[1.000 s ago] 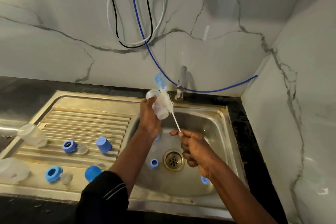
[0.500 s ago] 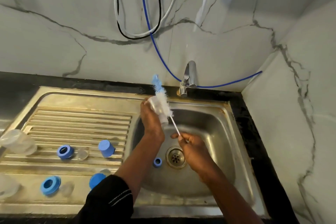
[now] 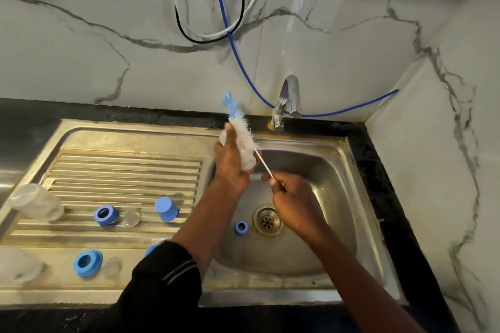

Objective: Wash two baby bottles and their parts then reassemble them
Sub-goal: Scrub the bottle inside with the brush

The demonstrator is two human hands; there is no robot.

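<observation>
Centre frame, the left hand (image 3: 230,170) grips the bottle (image 3: 248,163) and the right hand (image 3: 295,203) pinches the brush (image 3: 243,134) stem; hard scrubbing could knock the bottle loose.

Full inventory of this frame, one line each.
sink: 1, steel
tap: 1, chrome, behind basin
hoses: 3, blue, white, black, on wall
held bottle: 1, clear, above basin
bottle brush: 1, white bristles, blue tip, against held bottle
second bottle: 1, clear, lying at drainboard's far left
frosted piece: 1, whitish, near-left edge, kind unclear
blue rings: 2, drainboard
clear teats: 2, one right of each ring
blue caps: 2, drainboard, one half behind sleeve
small blue ring: 1, basin, left of drain
left hand: grips held bottle
right hand: grips brush handle
</observation>
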